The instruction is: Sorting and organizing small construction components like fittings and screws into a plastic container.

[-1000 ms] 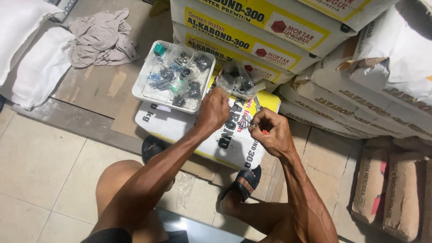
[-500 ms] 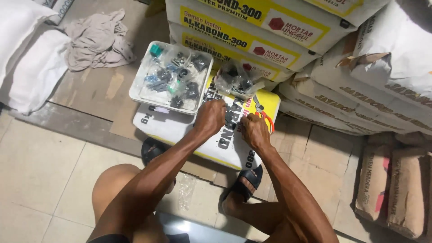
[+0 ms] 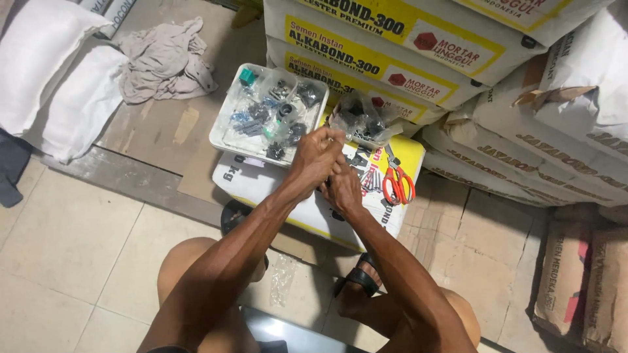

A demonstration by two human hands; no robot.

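Both hands have closed in together: left hand and right hand now touch over the sack, fingers pinched on something too small to tell, beside the scissors.

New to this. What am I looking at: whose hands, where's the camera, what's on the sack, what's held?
There is no machine here: a person works with two bare hands. The single picture comes from a camera worn on that person's head, looking down past the arms to the knees and sandalled feet.

The left hand and right hand are pressed close together over a white and yellow sack lying flat, used as a work surface. They seem to pinch something small between them; it is too hidden to name.

On the sack sits a white tray of small bagged hardware, a clear bag of dark parts, orange-handled scissors and a few loose metal pieces beside them.

Around it: stacked sacks behind, a crumpled cloth on the floor.
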